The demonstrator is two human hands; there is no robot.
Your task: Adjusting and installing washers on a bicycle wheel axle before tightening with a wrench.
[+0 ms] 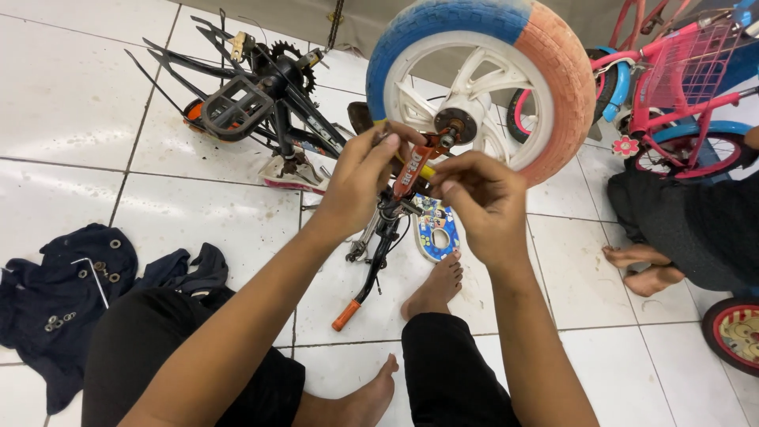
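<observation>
A small child's bicycle lies upside down on the white tiled floor. Its front wheel [506, 71] has a white plastic rim and a blue and faded orange tyre. My left hand [360, 178] grips the orange fork leg [415, 162] just below the axle [449, 138]. My right hand [478, 198] pinches the lower part of the same fork leg, fingers closed on it. The handlebar with an orange grip [346, 315] rests on the floor between my bare feet. The black pedal [236, 107] and chainring [288, 59] sit to the left.
A dark cloth [63, 292] at left holds several nuts, washers and a hex key [96, 277]. A pink and blue child's bicycle [680, 87] stands at right. Another person sits at right, bare feet [640, 269] on the tiles. A small wheel [735, 332] is at the right edge.
</observation>
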